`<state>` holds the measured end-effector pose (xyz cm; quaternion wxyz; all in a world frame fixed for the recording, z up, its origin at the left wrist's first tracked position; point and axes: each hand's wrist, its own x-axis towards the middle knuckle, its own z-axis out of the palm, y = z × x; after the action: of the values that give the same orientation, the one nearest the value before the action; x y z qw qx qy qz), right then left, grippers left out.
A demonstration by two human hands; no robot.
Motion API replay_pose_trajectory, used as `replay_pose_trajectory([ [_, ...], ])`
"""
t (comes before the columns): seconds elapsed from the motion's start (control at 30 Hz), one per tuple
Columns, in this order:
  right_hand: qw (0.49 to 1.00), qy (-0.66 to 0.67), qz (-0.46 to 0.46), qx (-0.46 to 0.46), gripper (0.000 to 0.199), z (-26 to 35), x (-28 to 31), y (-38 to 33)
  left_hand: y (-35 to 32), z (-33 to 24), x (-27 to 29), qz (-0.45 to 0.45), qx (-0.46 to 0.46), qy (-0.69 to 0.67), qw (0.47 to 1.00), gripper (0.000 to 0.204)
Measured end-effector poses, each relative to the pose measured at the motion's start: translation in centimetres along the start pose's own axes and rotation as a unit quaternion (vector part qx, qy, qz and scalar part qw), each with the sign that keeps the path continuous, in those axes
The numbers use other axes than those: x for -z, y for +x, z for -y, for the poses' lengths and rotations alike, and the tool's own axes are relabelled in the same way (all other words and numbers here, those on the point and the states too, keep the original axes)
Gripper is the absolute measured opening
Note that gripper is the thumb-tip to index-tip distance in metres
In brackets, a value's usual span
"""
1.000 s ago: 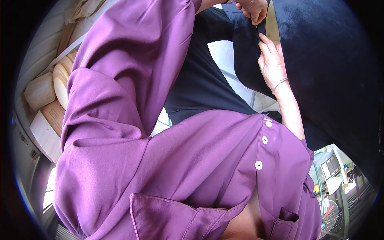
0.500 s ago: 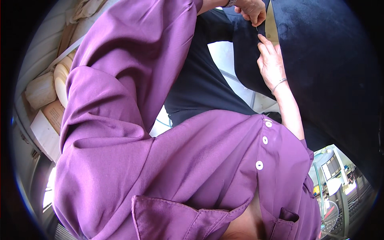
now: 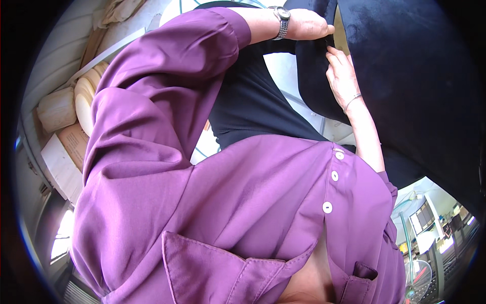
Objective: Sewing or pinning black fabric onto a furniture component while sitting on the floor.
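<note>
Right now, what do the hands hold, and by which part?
Both the left hand and the right hand pinch the dark navy fabric along its edge, near the top.

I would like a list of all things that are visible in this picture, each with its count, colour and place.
dark fabric: one large piece, navy blue, upper right, both hands on its edge
cream rolls: several, cream, stacked at left
cardboard box: one, brown, left, below the rolls
fan: one, pale with a round grille, lower right
wristwatch: one, silver, on the left wrist, top centre
bracelet: one, thin and silver, on the right wrist
purple shirt: one, with white buttons, fills the centre
left hand: one, top centre, gripping the fabric edge
right hand: one, upper right, fingers pressed on the fabric
</note>
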<state>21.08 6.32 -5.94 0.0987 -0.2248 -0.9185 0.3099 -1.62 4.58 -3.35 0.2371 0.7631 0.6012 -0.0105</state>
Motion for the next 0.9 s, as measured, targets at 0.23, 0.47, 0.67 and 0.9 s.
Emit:
replay_pose_trajectory([
  [0.23,0.999,0.021,-0.005,-0.029,0.030,0.5,-0.1,0.2,0.4,-0.9,-2.2,-0.112,0.017,0.012,0.994,0.024],
  [0.47,0.983,0.117,-0.003,-0.142,0.026,-2.0,-1.5,-0.1,1.7,-3.1,-2.1,-0.222,-0.101,0.062,0.968,0.013],
  [0.67,0.991,0.109,-0.020,-0.080,0.041,-0.7,-2.3,0.4,1.0,-2.3,-3.6,-0.141,-0.067,0.126,0.980,0.019],
  [0.9,0.986,0.122,0.005,-0.115,0.042,-1.5,-1.4,0.2,-1.5,-3.2,-2.6,-0.209,-0.155,0.055,0.964,0.032],
])
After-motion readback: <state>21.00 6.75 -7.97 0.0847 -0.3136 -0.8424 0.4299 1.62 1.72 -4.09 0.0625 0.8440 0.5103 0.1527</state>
